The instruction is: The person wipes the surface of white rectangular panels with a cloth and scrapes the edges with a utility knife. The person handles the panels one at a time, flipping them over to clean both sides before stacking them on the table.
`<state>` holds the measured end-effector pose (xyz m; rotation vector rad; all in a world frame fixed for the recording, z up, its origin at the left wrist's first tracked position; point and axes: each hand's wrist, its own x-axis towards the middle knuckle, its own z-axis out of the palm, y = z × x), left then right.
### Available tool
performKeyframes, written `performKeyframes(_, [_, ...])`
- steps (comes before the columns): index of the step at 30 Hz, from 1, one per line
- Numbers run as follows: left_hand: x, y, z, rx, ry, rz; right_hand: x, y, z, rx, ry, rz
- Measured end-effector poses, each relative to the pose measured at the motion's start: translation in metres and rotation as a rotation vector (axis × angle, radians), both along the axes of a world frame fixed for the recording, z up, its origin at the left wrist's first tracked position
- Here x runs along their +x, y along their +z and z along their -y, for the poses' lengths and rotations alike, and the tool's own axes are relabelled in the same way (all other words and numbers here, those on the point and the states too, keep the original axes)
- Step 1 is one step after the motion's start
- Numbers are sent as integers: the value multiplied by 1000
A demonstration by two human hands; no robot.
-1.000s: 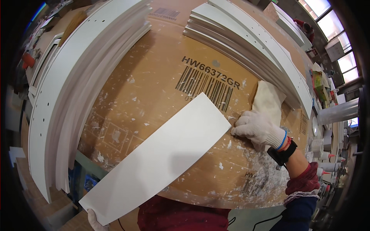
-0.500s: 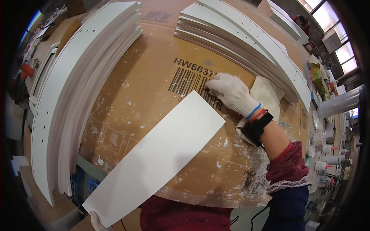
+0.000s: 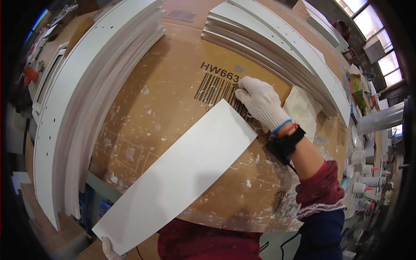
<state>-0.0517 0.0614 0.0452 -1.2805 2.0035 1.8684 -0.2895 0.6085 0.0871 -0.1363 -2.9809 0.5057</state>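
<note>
A plain white board (image 3: 177, 177) runs diagonally from the lower left towards the middle, above the paint-flecked cardboard. At its near-left end my gloved left hand (image 3: 109, 248) grips the edge; only the thumb side shows, the other fingers being hidden under the board. Just past the far end is my right hand (image 3: 261, 102), in a white knit glove with a blue cuff edge. Its fingers are curled together over the printed barcode, and whether anything small is in them cannot be made out. An off-white cloth (image 3: 302, 106) lies beside that wrist.
Stacks of white boards with small holes stand on the left (image 3: 58, 112) and at the far right (image 3: 281, 47). Cardboard (image 3: 147, 104) covers the worktable. White bottles with red tips (image 3: 360, 187) and a clear cylinder (image 3: 381, 117) are along the right side.
My right hand has turned slightly, with its fingers drawn a little back and the back of the glove more in view. The board has barely moved; the whole view has shifted slightly.
</note>
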Motion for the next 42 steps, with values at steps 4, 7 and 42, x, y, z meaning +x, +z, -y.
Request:
performKeyframes(4, [9, 0, 9, 31, 41, 2, 54, -1, 56, -14, 387, 45])
performKeyframes(7, [5, -4, 11, 62, 24, -20, 97, 2, 96, 50, 553, 113])
performKeyframes(42, [2, -27, -29, 503, 88, -367, 77, -1, -5, 27, -109, 17])
